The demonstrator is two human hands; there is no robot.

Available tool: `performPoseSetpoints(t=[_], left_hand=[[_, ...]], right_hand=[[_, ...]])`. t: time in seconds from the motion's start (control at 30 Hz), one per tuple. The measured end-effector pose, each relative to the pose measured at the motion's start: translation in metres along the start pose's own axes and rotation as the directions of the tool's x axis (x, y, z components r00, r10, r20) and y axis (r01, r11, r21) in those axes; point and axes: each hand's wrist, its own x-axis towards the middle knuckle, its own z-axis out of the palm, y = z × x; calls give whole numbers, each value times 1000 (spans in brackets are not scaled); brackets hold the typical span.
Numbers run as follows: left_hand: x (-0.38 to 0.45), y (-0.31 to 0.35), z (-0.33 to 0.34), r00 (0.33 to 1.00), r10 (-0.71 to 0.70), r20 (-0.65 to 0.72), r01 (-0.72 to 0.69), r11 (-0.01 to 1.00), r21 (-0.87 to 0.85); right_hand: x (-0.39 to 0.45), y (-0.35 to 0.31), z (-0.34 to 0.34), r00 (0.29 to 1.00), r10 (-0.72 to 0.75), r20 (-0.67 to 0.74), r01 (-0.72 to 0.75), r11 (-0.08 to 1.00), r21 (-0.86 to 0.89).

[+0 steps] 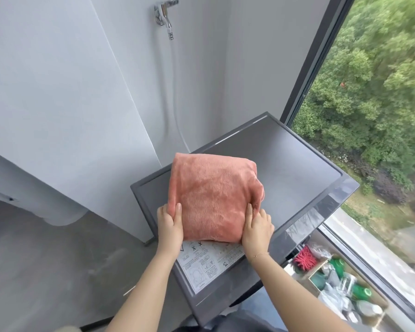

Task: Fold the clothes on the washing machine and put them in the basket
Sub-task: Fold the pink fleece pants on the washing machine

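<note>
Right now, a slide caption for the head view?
Both hands, left and right, grip a folded pink towel on the washing machine.

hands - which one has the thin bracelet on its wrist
The right hand, gripping the folded pink cloth's right edge; the left hand on the opposite edge has a bare wrist.

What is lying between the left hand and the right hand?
In the head view, the folded pink towel lies between the left hand and right hand; both grip its near corners.

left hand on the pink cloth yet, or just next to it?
Touching. The head view shows the left hand gripping the near left edge of the folded pink cloth, thumb on top; the right hand holds the other side.
</note>
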Motion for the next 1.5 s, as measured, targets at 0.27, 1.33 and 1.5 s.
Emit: performPoseSetpoints(t=[0.27,1.33,1.5], left_hand=[[20,29,-25,981,-174,81,181,979,-90],[-45,75,53,581,-129,804,290,955,-56],[-116,85,99,427,-63,902,220,975,-37]], right_hand=[[22,-9,-31,928,252,276,-366,757,541],[-85,40,-148,918,381,109,-279,425,861],[-150,88,-196,842,539,-38,-198,374,906]])
